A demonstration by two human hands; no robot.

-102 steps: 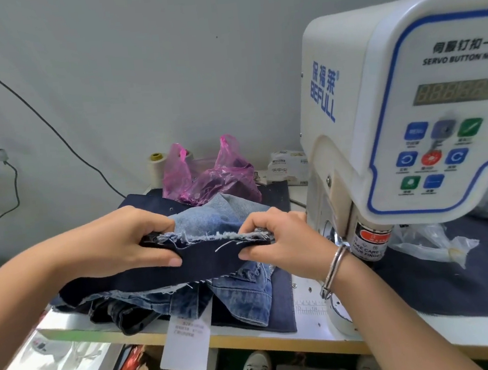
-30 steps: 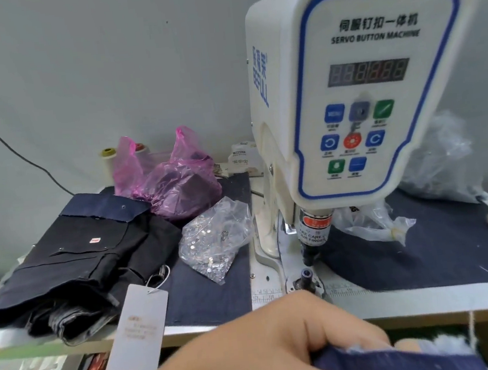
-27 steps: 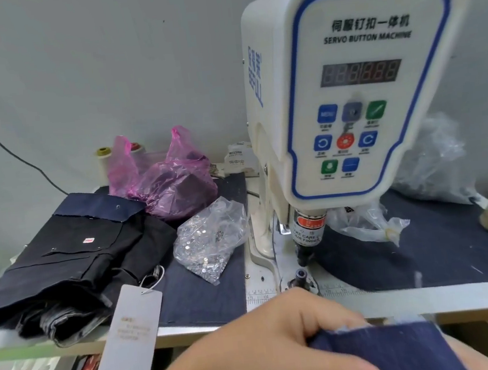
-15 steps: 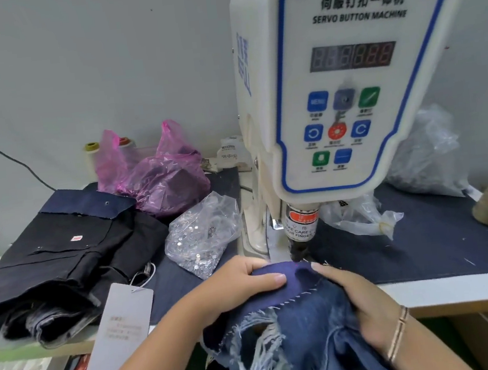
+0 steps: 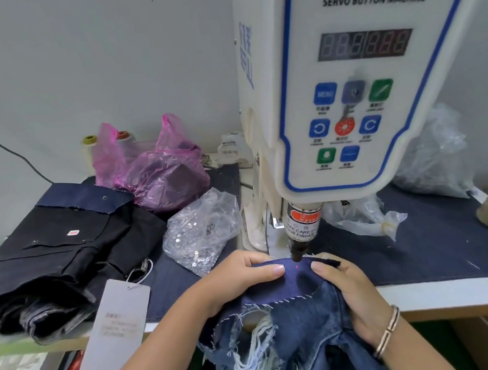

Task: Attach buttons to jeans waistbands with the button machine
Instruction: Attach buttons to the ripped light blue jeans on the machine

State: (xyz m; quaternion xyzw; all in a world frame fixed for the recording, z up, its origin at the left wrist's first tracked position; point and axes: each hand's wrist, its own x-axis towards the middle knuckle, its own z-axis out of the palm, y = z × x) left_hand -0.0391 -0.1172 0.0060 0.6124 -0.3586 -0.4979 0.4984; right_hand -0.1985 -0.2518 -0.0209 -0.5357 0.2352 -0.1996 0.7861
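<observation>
Now, in the head view, the dark blue denim jeans waistband (image 5: 294,279) lies under the black punch tip (image 5: 297,253) of the white servo button machine (image 5: 346,83), where half a second ago it was only being pushed up toward the machine and a second ago it was still below the worktop edge; a small red laser dot (image 5: 297,267) sits on the cloth just below the punch tip, between the two hands; the left hand (image 5: 234,279) pinches the band from the left, thumb flat on top and fingers curled round its far edge; the right hand (image 5: 348,282) holds the right side, its thumb pressed on top and its fingers tucked under the fabric, so they cannot be seen in full; the frayed, ripped legs of the jeans (image 5: 269,351) hang off the front of the dark cloth-covered worktop (image 5: 441,242); I judge the placing step nearly done, with only fine alignment and the machine stroke left; both thumbs lie near the punch, so pinching is a risk; to the left rest a clear plastic bag of silver buttons (image 5: 202,234), a folded stack of dark jeans (image 5: 62,249) with a grey paper tag (image 5: 116,325), and a pink plastic bag (image 5: 157,175).
</observation>
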